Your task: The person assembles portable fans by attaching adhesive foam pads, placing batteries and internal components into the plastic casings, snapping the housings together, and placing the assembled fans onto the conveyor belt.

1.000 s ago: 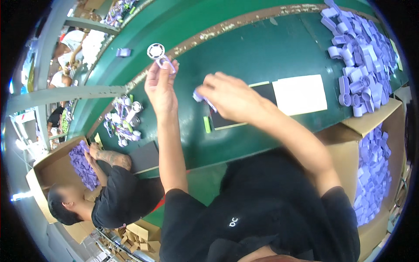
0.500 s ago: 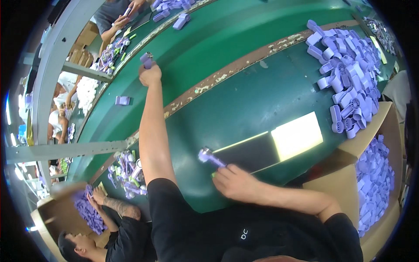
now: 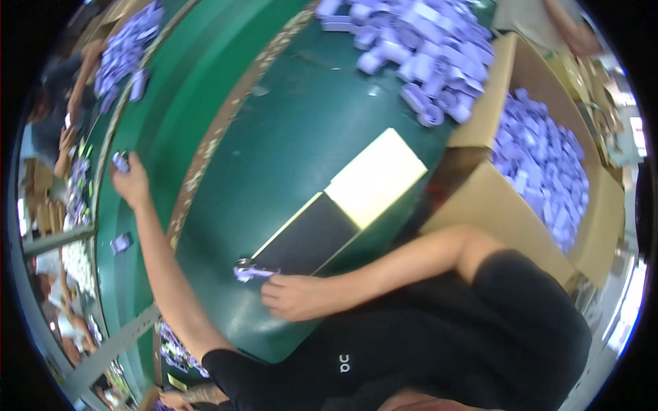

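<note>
Right hand (image 3: 295,298) has the purple handle (image 3: 257,272) clasped, long axis running left from the fingers, round end just beside the dark mat (image 3: 312,236); the left hand (image 3: 130,181) reaches well off over the green belt (image 3: 171,89), purple piece (image 3: 121,162) at its fingertips, gripped or loosed, can't tell.

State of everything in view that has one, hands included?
Left hand: closed on a small purple piece, over the green belt
Right hand: closed on a shiny-headed purple part
Loose purple piece: lying on the belt
Cardboard box: open, holding many purple pieces
Purple heap: loose on the tabletop
Dark panel: lying flat
Pale sheet: flat, beside the panel
</note>
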Demonstrator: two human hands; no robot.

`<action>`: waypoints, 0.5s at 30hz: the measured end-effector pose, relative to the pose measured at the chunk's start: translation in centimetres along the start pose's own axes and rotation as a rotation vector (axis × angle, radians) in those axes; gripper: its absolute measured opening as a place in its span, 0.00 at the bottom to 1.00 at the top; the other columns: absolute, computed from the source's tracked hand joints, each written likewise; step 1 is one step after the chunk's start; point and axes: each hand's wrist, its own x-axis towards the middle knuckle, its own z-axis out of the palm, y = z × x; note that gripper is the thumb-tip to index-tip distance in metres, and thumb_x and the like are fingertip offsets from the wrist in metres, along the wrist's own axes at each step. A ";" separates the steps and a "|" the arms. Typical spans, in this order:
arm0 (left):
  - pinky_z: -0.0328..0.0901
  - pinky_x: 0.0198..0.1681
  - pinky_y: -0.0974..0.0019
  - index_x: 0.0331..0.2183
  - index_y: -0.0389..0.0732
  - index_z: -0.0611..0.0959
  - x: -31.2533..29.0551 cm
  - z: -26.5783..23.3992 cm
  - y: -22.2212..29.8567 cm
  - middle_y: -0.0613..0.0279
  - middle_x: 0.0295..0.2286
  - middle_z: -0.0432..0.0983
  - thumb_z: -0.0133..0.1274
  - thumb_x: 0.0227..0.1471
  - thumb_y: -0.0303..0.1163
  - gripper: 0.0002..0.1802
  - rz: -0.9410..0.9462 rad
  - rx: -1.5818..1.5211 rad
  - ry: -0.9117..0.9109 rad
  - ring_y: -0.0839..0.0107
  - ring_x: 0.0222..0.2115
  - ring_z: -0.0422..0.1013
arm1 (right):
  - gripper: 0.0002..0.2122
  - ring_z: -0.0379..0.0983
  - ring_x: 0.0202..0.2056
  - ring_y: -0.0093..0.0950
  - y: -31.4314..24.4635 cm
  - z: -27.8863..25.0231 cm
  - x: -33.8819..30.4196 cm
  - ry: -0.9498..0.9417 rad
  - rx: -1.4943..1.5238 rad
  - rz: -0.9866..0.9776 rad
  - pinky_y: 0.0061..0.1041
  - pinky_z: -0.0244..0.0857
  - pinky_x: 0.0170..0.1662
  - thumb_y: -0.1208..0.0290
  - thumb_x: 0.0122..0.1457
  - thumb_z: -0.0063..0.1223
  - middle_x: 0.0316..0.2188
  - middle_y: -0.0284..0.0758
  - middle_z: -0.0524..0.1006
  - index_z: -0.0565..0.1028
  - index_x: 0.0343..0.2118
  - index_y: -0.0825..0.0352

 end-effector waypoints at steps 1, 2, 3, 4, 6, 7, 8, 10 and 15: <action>0.72 0.48 0.55 0.51 0.31 0.80 0.3 -0.5 1.1 0.46 0.43 0.82 0.65 0.54 0.39 0.28 0.092 -0.010 0.017 0.56 0.44 0.79 | 0.04 0.68 0.38 0.28 -0.1 0.3 0.0 0.019 0.044 -0.045 0.27 0.61 0.41 0.68 0.49 0.55 0.32 0.31 0.71 0.74 0.26 0.61; 0.72 0.48 0.55 0.51 0.31 0.80 -0.3 0.2 3.4 0.46 0.43 0.82 0.65 0.54 0.39 0.28 0.104 -0.028 -0.002 0.56 0.44 0.79 | 0.04 0.68 0.38 0.28 0.3 0.2 0.1 0.021 0.032 -0.020 0.27 0.61 0.41 0.68 0.49 0.55 0.32 0.31 0.71 0.74 0.26 0.61; 0.71 0.50 0.56 0.54 0.31 0.79 -1.6 1.4 6.9 0.45 0.45 0.81 0.63 0.56 0.37 0.28 0.230 -0.056 0.004 0.57 0.46 0.78 | 0.04 0.68 0.39 0.29 1.0 -0.1 0.1 0.076 0.036 0.005 0.28 0.61 0.42 0.69 0.50 0.55 0.32 0.32 0.71 0.74 0.26 0.61; 0.71 0.53 0.57 0.56 0.31 0.78 -2.9 2.3 10.7 0.45 0.47 0.80 0.62 0.58 0.36 0.28 0.357 -0.083 0.014 0.57 0.49 0.77 | 0.04 0.68 0.40 0.30 1.6 -0.7 0.0 0.134 0.039 0.025 0.28 0.61 0.43 0.69 0.50 0.55 0.33 0.33 0.72 0.73 0.27 0.62; 0.69 0.55 0.58 0.56 0.32 0.79 -5.2 2.0 18.2 0.46 0.49 0.79 0.61 0.59 0.35 0.26 0.369 -0.224 -0.198 0.59 0.51 0.76 | 0.04 0.68 0.41 0.31 2.1 -3.1 -0.2 0.179 0.136 0.056 0.29 0.61 0.43 0.70 0.52 0.54 0.34 0.34 0.72 0.73 0.29 0.63; 0.68 0.58 0.58 0.55 0.33 0.79 -6.7 2.0 22.0 0.48 0.51 0.78 0.60 0.61 0.34 0.24 0.366 -0.352 -0.400 0.62 0.53 0.74 | 0.05 0.69 0.42 0.32 2.2 -4.0 -0.5 0.217 0.243 0.069 0.31 0.62 0.44 0.71 0.53 0.54 0.34 0.34 0.72 0.73 0.31 0.64; 0.68 0.57 0.60 0.54 0.35 0.81 -8.2 1.9 25.6 0.48 0.51 0.78 0.59 0.60 0.33 0.22 0.426 -0.356 -0.495 0.60 0.53 0.74 | 0.08 0.68 0.42 0.33 2.3 -4.4 -0.8 0.236 0.353 0.085 0.33 0.61 0.44 0.73 0.54 0.55 0.34 0.35 0.72 0.73 0.37 0.65; 0.68 0.57 0.60 0.52 0.39 0.83 -11.8 2.7 33.1 0.49 0.49 0.79 0.60 0.58 0.31 0.20 0.596 -0.353 -0.681 0.56 0.53 0.75 | 0.09 0.68 0.42 0.33 2.4 -5.0 -2.4 0.242 0.352 0.136 0.33 0.61 0.44 0.73 0.54 0.55 0.34 0.35 0.72 0.73 0.39 0.65; 0.69 0.55 0.51 0.48 0.39 0.83 -20.1 8.4 42.2 0.47 0.50 0.77 0.58 0.50 0.21 0.21 1.305 -0.276 -0.689 0.48 0.52 0.73 | 0.12 0.67 0.47 0.34 2.3 -3.2 -5.2 0.185 0.296 0.089 0.35 0.62 0.48 0.72 0.54 0.57 0.40 0.34 0.75 0.75 0.42 0.64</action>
